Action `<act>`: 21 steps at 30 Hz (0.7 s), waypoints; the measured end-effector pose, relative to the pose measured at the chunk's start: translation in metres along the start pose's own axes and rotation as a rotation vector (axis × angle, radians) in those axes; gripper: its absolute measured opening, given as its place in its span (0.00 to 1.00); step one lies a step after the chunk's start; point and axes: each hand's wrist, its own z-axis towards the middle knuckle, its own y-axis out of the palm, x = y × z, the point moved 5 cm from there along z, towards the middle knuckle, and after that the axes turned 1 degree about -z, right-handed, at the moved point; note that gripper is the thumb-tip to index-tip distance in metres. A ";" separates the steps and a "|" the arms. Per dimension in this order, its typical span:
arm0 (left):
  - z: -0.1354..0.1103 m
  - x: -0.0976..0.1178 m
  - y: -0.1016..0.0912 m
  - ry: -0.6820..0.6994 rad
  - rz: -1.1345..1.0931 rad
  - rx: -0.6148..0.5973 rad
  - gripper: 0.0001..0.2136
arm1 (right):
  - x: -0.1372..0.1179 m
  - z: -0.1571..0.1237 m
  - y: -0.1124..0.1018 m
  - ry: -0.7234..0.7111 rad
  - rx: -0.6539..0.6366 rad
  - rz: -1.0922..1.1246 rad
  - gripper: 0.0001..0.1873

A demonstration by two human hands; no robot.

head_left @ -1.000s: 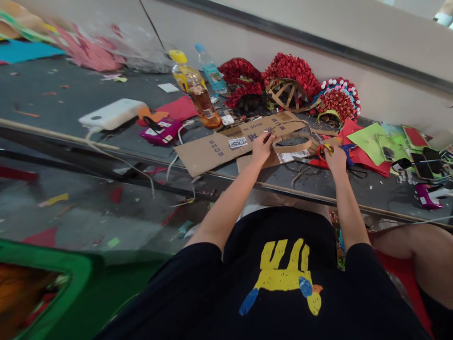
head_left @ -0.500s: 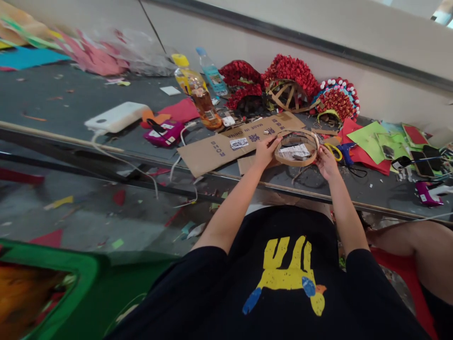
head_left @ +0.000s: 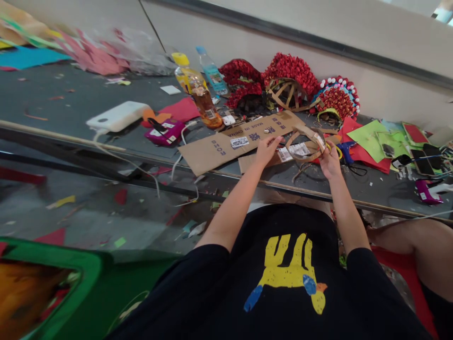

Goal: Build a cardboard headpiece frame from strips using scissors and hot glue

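Observation:
My right hand [head_left: 330, 161] grips a cardboard ring [head_left: 307, 158], a band of brown strip tilted above the bench, by its right side. My left hand [head_left: 268, 151] is apart from the ring, just left of it, with its fingers stretched out. Below the hands lies a flat cardboard piece with printing [head_left: 226, 145]. A white printed label [head_left: 298, 150] shows through the ring. Yellow scissor-like handles [head_left: 339, 152] lie partly hidden behind my right hand, beside a blue-handled tool [head_left: 347, 155].
Red ruffled headpieces [head_left: 288, 71] stand against the wall beside a bottle of brown drink [head_left: 203, 101] and a blue-capped bottle [head_left: 212, 73]. A white power bank [head_left: 118, 116] trails a cable over the bench edge. Green paper [head_left: 370, 139] lies right. A green bin [head_left: 88, 269] stands lower left.
My left hand has let go of the ring and sits slightly left of it. The ring, held in my right hand, has turned from nearly flat to tilted.

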 end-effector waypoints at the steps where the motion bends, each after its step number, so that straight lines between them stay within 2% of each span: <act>1: 0.000 0.001 0.000 0.013 0.022 0.003 0.25 | 0.000 0.001 -0.001 -0.015 0.019 0.008 0.26; 6: -0.003 0.004 0.000 0.073 0.129 0.011 0.23 | 0.001 0.003 -0.006 -0.051 0.097 0.001 0.25; 12: -0.006 0.002 0.006 0.185 0.390 -0.087 0.18 | 0.001 0.004 -0.014 -0.079 0.182 -0.038 0.23; 17: -0.009 0.007 0.008 0.292 0.542 -0.072 0.16 | 0.000 0.005 -0.014 -0.141 0.164 -0.120 0.25; 21: -0.010 0.008 0.009 0.322 0.603 -0.091 0.18 | 0.000 0.005 -0.014 -0.109 0.173 -0.111 0.28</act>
